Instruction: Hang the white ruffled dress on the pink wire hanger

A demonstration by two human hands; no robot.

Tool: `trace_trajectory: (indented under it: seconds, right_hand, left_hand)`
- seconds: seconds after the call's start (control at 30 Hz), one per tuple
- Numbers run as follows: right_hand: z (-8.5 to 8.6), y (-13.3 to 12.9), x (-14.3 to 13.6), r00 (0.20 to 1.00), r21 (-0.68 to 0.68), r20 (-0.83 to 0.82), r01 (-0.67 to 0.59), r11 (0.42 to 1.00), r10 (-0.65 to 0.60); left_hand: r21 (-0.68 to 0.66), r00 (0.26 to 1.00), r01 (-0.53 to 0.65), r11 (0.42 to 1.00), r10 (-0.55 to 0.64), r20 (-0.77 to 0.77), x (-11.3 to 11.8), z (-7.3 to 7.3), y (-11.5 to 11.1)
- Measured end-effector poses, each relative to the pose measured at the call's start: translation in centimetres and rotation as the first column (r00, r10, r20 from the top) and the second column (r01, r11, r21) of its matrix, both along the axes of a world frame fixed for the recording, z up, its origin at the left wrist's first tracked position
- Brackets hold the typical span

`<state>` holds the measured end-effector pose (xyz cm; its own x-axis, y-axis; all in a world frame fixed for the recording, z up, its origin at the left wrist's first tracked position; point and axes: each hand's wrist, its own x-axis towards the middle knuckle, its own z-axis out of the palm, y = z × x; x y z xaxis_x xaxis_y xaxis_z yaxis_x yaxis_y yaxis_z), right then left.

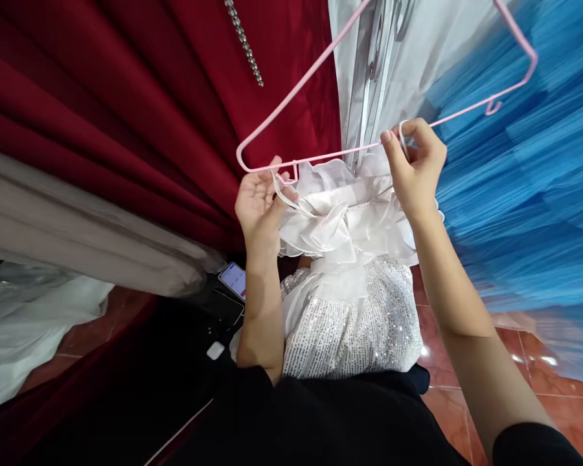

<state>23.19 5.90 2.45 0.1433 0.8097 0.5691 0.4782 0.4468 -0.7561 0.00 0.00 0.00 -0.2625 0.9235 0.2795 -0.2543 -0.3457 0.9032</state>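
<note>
Right hand [420, 162] pinched the pink hanger [330, 155], left hand [258, 202] pinched a strap [288, 202] beside it, white dress [350, 317] just below!

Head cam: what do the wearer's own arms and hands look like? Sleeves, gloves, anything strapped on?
Left hand and right hand: both bare, no gloves. Forearms uncovered, no watch, cables or markings visible. Left sleeve and right sleeve: plain black, short, same colour as the black top.
</note>
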Motion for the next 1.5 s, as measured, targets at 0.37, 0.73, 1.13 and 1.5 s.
trace_trajectory:
  seconds: [0.37, 0.73, 1.13, 1.5]
  right_hand:
    - [0.9, -4.2, 0.3, 0.999, 0.000, -0.048, -0.004, 1.000, 0.004]
    - [1.0, -5.7, -1.1, 0.995, 0.000, -0.097, -0.016, 1.000, 0.016]
    - [-2.6, -5.6, 8.0, 0.777, 0.137, -0.534, 0.469, 0.872, -0.334]
    - [0.3, -6.0, 10.0, 0.862, 0.248, -0.424, 0.405, 0.880, -0.277]
  left_hand:
    - [-0.092, 0.960, 0.274, 0.957, -0.278, -0.027, 2.2, 2.1, 1.3]
    - [0.169, 0.962, 0.186, 0.968, -0.214, 0.166, 2.1, 4.4, -1.7]
    - [-0.063, 0.919, 0.116, 0.991, -0.083, 0.384, 0.7, 4.7, 4.9]
    - [-0.011, 0.946, 0.144, 0.989, -0.135, 0.294, -1.4, 5.0, 5.0]
